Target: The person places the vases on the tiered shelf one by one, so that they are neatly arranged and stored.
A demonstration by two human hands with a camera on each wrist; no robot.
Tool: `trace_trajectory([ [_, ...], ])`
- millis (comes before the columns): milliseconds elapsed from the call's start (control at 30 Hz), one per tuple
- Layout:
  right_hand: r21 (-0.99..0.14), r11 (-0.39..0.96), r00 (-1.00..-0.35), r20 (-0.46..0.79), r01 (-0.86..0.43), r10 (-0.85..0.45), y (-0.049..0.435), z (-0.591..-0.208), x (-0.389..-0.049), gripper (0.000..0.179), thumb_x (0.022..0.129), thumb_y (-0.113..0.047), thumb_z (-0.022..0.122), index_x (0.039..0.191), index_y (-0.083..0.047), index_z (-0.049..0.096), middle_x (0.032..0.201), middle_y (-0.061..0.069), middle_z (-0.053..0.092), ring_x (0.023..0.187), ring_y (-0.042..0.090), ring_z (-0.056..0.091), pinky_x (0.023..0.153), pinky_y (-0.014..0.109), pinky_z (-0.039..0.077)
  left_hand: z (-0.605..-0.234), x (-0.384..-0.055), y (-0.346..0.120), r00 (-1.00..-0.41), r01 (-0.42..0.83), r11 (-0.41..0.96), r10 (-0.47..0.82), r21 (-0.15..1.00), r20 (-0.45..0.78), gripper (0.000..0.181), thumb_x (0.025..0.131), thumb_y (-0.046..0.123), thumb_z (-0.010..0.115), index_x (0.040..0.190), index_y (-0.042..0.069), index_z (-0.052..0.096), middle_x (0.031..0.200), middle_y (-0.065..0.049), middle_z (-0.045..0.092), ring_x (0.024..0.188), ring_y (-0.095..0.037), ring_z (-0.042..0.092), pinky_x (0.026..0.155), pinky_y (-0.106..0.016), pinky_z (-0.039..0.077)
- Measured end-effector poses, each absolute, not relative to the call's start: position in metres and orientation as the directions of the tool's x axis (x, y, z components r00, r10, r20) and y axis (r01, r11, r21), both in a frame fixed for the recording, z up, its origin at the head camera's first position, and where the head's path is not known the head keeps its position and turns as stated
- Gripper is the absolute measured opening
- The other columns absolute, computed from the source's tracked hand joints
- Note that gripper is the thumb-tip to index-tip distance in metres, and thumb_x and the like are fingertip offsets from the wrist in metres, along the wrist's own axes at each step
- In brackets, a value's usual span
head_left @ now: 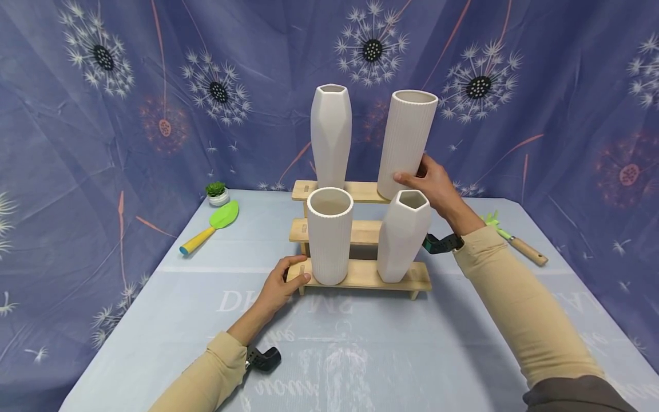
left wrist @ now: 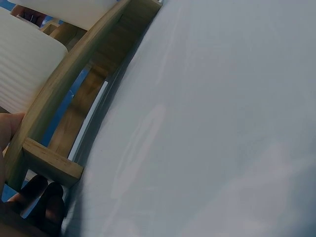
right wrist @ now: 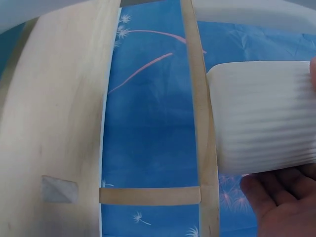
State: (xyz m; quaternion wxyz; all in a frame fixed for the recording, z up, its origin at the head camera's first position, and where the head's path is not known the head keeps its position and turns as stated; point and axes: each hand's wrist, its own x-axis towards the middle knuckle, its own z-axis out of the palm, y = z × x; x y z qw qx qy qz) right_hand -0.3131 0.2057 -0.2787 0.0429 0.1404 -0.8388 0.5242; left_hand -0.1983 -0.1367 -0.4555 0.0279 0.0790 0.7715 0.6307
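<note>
My right hand (head_left: 433, 182) grips a ribbed white cylindrical vase (head_left: 408, 137) low on its body, at the right end of the top step of a three-step wooden stand (head_left: 365, 280). The vase leans slightly right; its base is at the top board. At the bottom step's left end, my left hand (head_left: 282, 284) holds the board, thumb on top and fingers underneath. A faceted white vase (head_left: 331, 134) stands on the top step at left. Another ribbed vase (head_left: 330, 240) and a faceted vase (head_left: 404, 240) stand on the bottom step.
On the left lie a green trowel (head_left: 211, 228) with a yellow handle and a small potted succulent (head_left: 217, 194). A green hand rake (head_left: 520, 245) with a wooden handle is at the right, beyond my forearm. A dandelion-print cloth (head_left: 268, 74) hangs behind the table.
</note>
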Motion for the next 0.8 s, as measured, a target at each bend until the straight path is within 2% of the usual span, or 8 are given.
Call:
trace_trajectory([
  [200,-0.859,0.439,-0.963,0.213,-0.265,-0.163,0.211,-0.282,-0.308,0.082,0.082,-0.047,0.069,0.147,-0.017,0.029,0.143,0.014,0.044,0.129,0.031,0.046,0.104,0.052,0.038,-0.454,-0.199,-0.136,-0.986,0.087,0.184,0.155,0.979,0.058,0.047,0.09,0.018,0.065,0.133,0.011,0.049,0.133,-0.015,0.048,0.102,-0.012,0.052,0.082,-0.019,0.045],
  [467,-0.853,0.468,-0.972,0.218,-0.232,-0.084,0.221,-0.282,-0.295,0.09,0.082,-0.05,0.067,0.15,-0.014,0.022,0.151,0.012,0.034,0.138,0.032,0.035,0.112,0.05,0.029,-0.452,-0.197,-0.137,-0.985,0.075,0.183,0.164,0.98,0.045,0.047,0.091,0.02,0.064,0.134,0.011,0.048,0.136,-0.015,0.046,0.103,-0.013,0.052,0.08,-0.018,0.046],
  [667,-0.845,0.481,-0.97,0.238,-0.232,-0.048,0.23,-0.286,-0.285,0.089,0.083,-0.051,0.065,0.151,-0.014,0.021,0.152,0.009,0.034,0.139,0.029,0.035,0.112,0.046,0.03,-0.436,-0.189,-0.136,-0.983,0.076,0.2,0.18,0.977,0.039,0.048,0.091,0.017,0.063,0.135,0.007,0.047,0.139,-0.016,0.044,0.105,-0.013,0.05,0.081,-0.017,0.045],
  [800,-0.841,0.485,-0.967,0.254,-0.238,-0.035,0.236,-0.291,-0.277,0.086,0.084,-0.05,0.064,0.15,-0.016,0.022,0.151,0.009,0.036,0.138,0.027,0.036,0.112,0.045,0.031,-0.425,-0.183,-0.135,-0.982,0.082,0.211,0.182,0.974,0.043,0.047,0.091,0.014,0.062,0.134,0.004,0.046,0.131,-0.021,0.049,0.098,-0.013,0.052,0.077,-0.019,0.045],
])
